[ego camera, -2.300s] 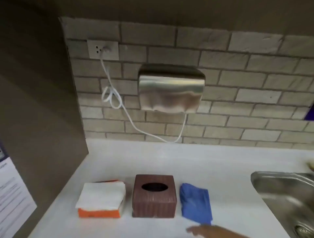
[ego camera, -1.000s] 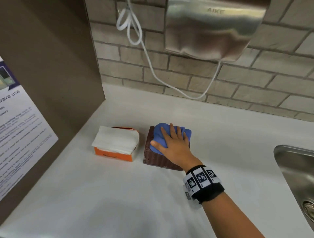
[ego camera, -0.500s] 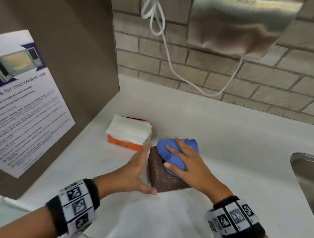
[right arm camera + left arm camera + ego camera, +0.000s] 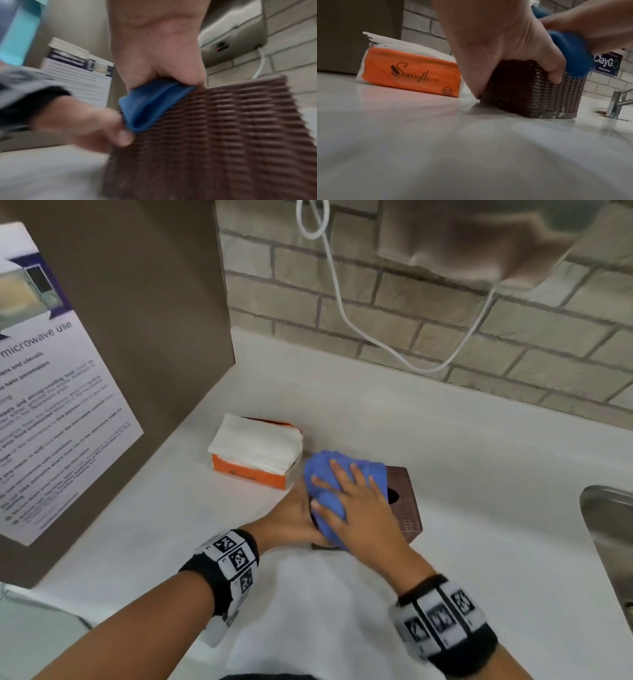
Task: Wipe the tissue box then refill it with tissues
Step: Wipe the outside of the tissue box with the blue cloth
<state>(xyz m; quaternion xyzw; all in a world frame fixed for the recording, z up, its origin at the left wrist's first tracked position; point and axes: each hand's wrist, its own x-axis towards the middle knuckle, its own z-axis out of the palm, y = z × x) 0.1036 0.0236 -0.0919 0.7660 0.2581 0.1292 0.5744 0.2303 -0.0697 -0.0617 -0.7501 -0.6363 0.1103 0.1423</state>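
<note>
The brown woven tissue box [image 4: 407, 508] stands on the white counter, its top opening partly showing. My right hand [image 4: 352, 498] presses a bunched blue cloth [image 4: 329, 474] onto the left part of the box's top, with the fingers spread over it and the thumb tucked into the bunch. My left hand [image 4: 294, 515] grips the box's left side, and in the left wrist view its thumb [image 4: 554, 75] lies on the woven front [image 4: 530, 94]. An orange pack of white tissues [image 4: 253, 453] lies just left of the box. The right wrist view is blurred; the cloth [image 4: 149, 102] hangs over the box's [image 4: 205, 128] edge.
A steel sink [image 4: 609, 542] is at the right, with a faucet [image 4: 618, 102] by it. A brown side panel carrying a printed notice [image 4: 51, 412] walls off the left. A hand dryer [image 4: 479, 244] and its white cord [image 4: 342, 302] hang on the brick wall behind.
My right hand has slid the cloth leftward across the box's top, uncovering part of the opening. My left hand has closed in tighter on the box's left side.
</note>
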